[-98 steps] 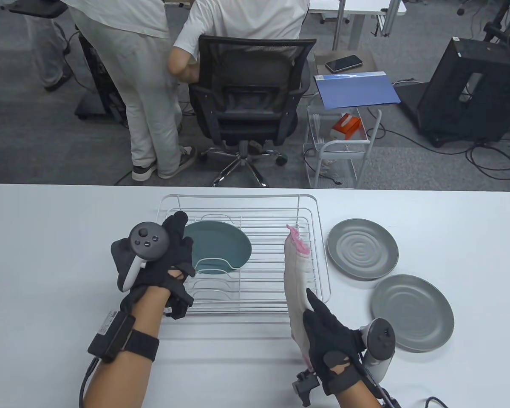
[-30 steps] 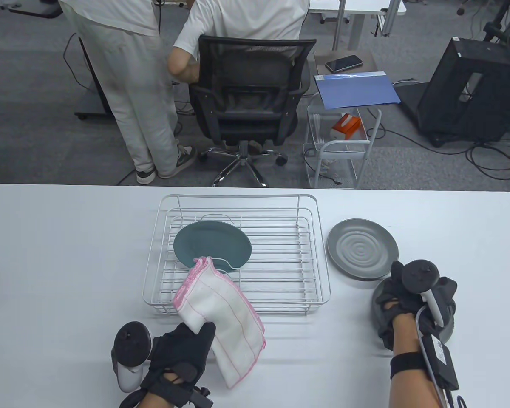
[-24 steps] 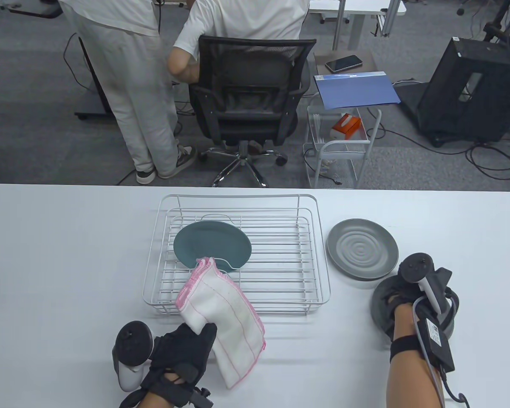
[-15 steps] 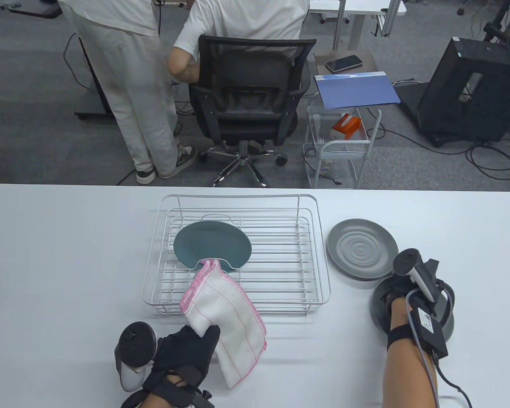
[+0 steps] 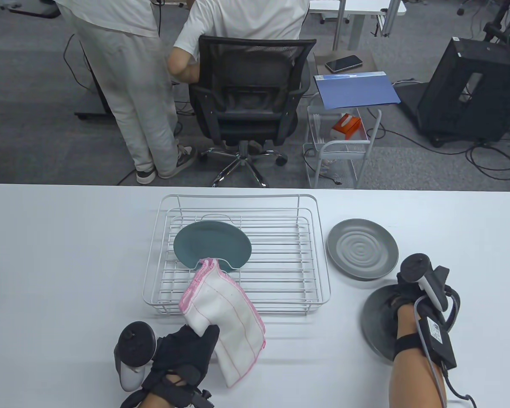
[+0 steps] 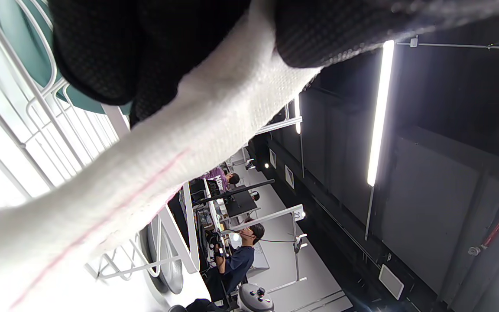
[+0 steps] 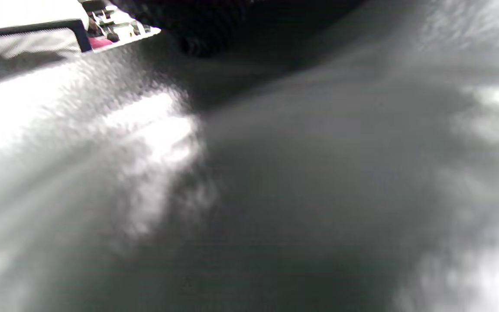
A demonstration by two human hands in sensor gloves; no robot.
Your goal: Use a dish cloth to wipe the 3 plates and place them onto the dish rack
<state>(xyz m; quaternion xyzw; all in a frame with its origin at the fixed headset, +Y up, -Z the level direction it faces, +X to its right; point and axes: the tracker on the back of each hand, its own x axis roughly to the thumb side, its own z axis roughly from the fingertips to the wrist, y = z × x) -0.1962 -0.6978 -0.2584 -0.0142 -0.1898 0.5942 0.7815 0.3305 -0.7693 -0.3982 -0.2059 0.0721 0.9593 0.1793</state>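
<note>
My left hand (image 5: 193, 340) grips a white dish cloth with pink edging (image 5: 223, 312) above the table's front edge; the cloth's far corner overlaps the rack's front. In the left wrist view the cloth (image 6: 145, 173) runs out from under my gloved fingers (image 6: 115, 52). A teal plate (image 5: 212, 246) leans in the white wire dish rack (image 5: 238, 197). My right hand (image 5: 401, 297) holds the near grey plate (image 5: 378, 323) by its far edge, and the plate looks tilted. Its surface (image 7: 275, 195) fills the blurred right wrist view. A second grey plate (image 5: 362, 248) lies flat right of the rack.
The white table (image 5: 59, 255) ends just behind the rack. Beyond it stand an office chair (image 5: 248, 93), a wire cart (image 5: 340, 148) and two people in light clothes (image 5: 127, 63).
My right hand has closed on the near grey plate and drawn it left and toward me. The left hand with the cloth has edged slightly right.
</note>
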